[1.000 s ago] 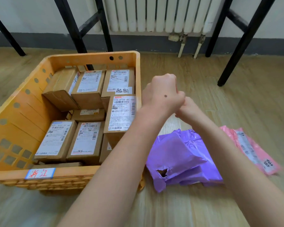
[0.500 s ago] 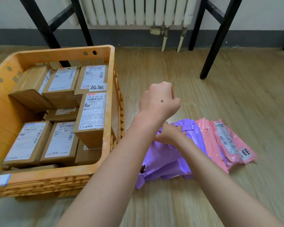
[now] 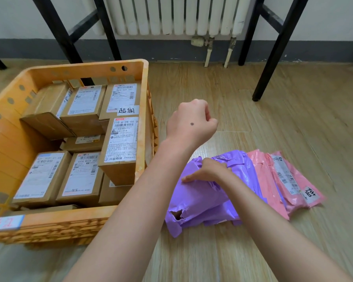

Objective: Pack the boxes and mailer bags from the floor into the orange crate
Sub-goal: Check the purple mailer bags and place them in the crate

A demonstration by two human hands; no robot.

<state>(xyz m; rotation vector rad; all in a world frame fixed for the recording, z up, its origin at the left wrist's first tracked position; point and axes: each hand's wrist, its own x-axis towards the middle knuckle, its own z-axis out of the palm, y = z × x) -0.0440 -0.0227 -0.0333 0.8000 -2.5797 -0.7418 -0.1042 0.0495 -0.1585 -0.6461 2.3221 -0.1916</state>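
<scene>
The orange crate [image 3: 39,78] stands on the floor at the left and holds several brown cardboard boxes [image 3: 84,104] with white shipping labels. Right of it lies a stack of purple mailer bags [image 3: 204,202], the top one torn near its front corner. Pink mailer bags [image 3: 293,180] overlap them on the right. My right hand [image 3: 208,171] rests on the top purple bag with its fingers stretched to the left. My left hand [image 3: 192,123] hovers above the floor beside the crate's right wall, curled into a fist that holds nothing.
Black metal table legs [image 3: 273,58] stand on the wooden floor behind the bags and behind the crate. A white radiator [image 3: 171,15] with pipes hangs on the back wall. Bare floor stretches to the right and in front.
My right hand has dropped from my left hand down onto the purple bag. My left hand stays raised. The view has shifted, so the crate sits further left.
</scene>
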